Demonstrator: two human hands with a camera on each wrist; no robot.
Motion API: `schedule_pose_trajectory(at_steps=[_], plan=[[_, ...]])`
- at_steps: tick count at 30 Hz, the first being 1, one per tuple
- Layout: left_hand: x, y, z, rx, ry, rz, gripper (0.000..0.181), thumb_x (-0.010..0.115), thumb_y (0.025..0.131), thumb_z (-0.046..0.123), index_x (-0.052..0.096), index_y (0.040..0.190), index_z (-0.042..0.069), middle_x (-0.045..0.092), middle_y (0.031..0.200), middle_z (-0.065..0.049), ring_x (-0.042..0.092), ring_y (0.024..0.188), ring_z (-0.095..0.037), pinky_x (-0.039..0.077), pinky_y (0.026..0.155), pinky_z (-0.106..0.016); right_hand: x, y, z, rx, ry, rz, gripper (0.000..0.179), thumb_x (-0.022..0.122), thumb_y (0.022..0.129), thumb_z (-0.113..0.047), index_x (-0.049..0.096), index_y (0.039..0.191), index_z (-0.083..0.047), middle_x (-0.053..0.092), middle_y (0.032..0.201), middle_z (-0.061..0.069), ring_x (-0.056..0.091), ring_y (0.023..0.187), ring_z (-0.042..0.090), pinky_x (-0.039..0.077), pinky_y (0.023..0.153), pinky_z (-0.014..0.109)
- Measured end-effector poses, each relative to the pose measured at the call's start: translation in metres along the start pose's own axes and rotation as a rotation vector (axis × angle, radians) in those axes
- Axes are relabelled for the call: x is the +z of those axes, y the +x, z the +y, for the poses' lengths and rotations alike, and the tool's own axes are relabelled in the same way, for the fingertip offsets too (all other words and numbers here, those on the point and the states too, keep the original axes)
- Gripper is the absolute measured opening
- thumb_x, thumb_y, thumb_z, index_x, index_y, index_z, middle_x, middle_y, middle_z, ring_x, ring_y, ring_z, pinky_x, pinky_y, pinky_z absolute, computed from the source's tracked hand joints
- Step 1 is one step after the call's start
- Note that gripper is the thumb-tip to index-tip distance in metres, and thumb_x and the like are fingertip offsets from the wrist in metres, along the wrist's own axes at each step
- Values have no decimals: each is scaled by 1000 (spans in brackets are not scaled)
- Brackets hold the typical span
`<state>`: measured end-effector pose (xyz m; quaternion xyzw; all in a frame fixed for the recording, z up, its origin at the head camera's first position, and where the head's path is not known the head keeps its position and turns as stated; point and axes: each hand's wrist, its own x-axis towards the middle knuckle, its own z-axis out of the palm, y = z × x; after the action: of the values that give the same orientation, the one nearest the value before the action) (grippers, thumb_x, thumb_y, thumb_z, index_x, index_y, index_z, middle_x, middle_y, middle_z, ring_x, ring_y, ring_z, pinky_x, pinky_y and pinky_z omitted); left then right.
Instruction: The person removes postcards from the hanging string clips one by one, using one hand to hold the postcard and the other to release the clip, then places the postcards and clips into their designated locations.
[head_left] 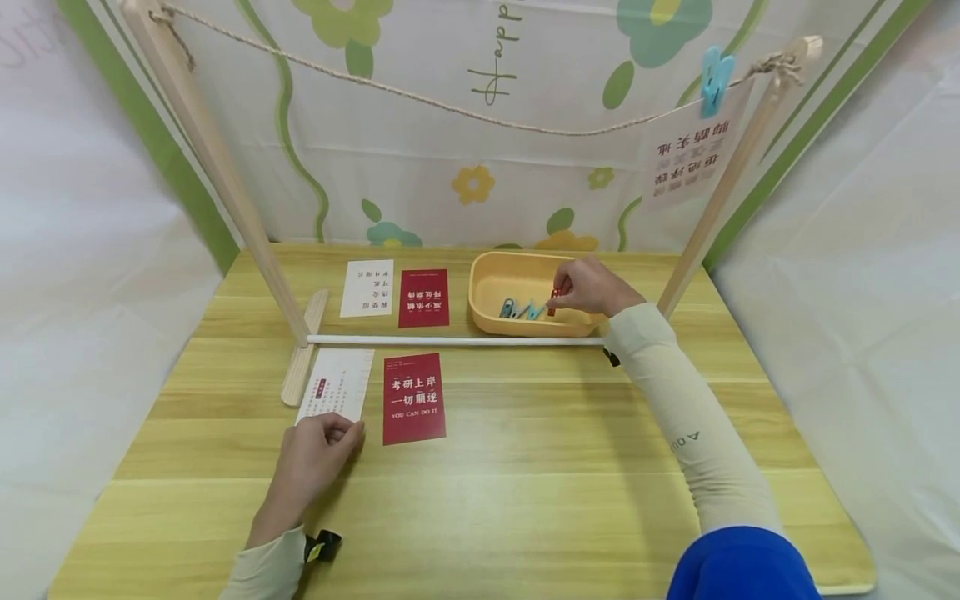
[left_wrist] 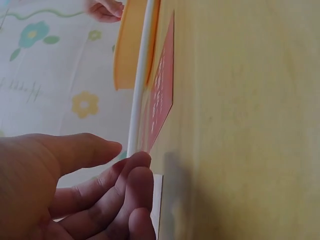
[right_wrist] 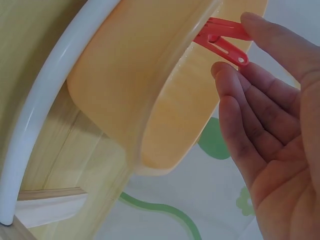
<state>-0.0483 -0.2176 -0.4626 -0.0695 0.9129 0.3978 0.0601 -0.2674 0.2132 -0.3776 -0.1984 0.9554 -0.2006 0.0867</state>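
Observation:
My right hand (head_left: 596, 287) is over the yellow plastic basket (head_left: 517, 265), pinching a red clothespin (right_wrist: 220, 40) by its handle ends between thumb and fingers. Several blue and grey clothespins (head_left: 536, 311) lie in the basket. At the lower edge of a white printed card (head_left: 337, 379), my left hand (head_left: 318, 454) hovers or rests with loosely bent fingers. Its thumb stands apart from the fingers in the left wrist view, with nothing gripped between them. Beside that card lies a red card (head_left: 414, 398) with white lettering.
A wooden frame (head_left: 225, 175) carries a sagging twine line (head_left: 360, 81). From its right end hangs a printed card (head_left: 690, 158) under light-blue clothespins (head_left: 715, 83). A white rod (head_left: 450, 341) crosses low before the basket. Behind it lie another white card (head_left: 367, 287) and red card (head_left: 423, 297).

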Motion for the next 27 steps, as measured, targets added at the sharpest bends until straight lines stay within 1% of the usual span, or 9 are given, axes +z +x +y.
schedule_pose_trajectory(at_steps=[3,7,12,18,20,23,25,27], plan=[[0,1,0,20,-10,-9,17,74,98,18,79,95,2,76,81,-6,61,69,-14,48,56,-19,0,-1,3,-1,-5,1,26,84,93,-21,74,105,1,78,99,14,75,89,24,64,82,41],[0,3,3,26,-12,-30,16,74,99,18,78,101,3,78,89,-6,65,75,-14,53,61,-19,-1,-3,5,0,-14,4,34,84,93,-22,73,112,4,78,104,16,75,94,26,64,87,44],[0,4,5,43,-17,-42,15,74,99,19,78,104,5,78,94,-6,68,80,-14,55,67,-19,-5,-6,4,7,-14,12,36,83,93,-24,73,113,4,78,105,16,75,95,26,64,89,44],[-3,11,9,104,-39,-55,14,72,100,16,78,105,5,78,96,-6,70,84,-14,57,73,-19,-11,-10,2,4,8,31,33,83,94,-23,73,112,3,77,103,15,74,93,24,63,88,44],[-4,14,11,133,-43,-53,14,72,100,15,78,106,4,79,97,-8,71,86,-16,60,75,-22,-12,-12,1,-2,10,41,32,83,94,-23,73,111,2,77,102,15,74,92,24,63,88,44],[-5,19,13,165,-41,-40,19,71,101,15,76,113,2,79,105,-12,75,94,-23,65,85,-34,-15,-15,-1,-22,2,56,29,82,95,-24,73,108,0,78,101,15,75,90,24,64,86,44],[-4,22,15,176,-44,-31,25,71,101,16,73,120,-1,78,112,-16,75,102,-29,65,92,-42,-16,-16,-3,-38,-6,64,28,81,96,-25,74,107,0,78,100,15,75,90,24,64,86,44],[-3,25,17,181,-51,-26,31,70,102,17,70,126,-2,77,118,-19,74,110,-33,63,98,-48,-18,-17,-5,-49,-14,69,28,80,97,-26,74,107,0,79,100,15,76,89,24,65,85,44]])
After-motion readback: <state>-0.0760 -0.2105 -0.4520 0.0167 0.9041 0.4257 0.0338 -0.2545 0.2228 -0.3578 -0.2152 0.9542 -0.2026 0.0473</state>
